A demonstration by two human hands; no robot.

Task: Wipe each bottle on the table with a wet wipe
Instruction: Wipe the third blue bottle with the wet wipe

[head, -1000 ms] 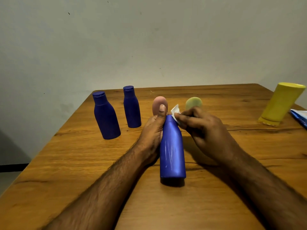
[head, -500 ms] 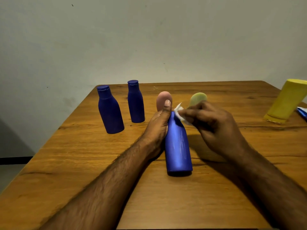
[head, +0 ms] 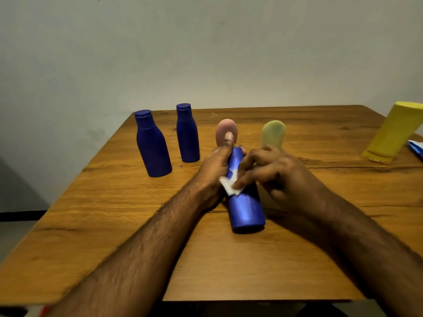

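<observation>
Wipe (head: 231, 185) lower down bottle (head: 246, 208) now

We see a bright blue bottle (head: 246, 207) under a white wipe (head: 230, 186), two dark blue bottles (head: 153, 147) (head: 187, 136), a pink bottle (head: 225, 130), a pale green one (head: 273, 133), a yellow one (head: 393, 133) and an orange-brown, wood-grained tabletop (head: 114, 202).

Three blue bottles (head: 245, 202) — one pink (head: 225, 131), one green (head: 273, 133), one yellow (head: 393, 133), one wipe (head: 230, 186)
</observation>
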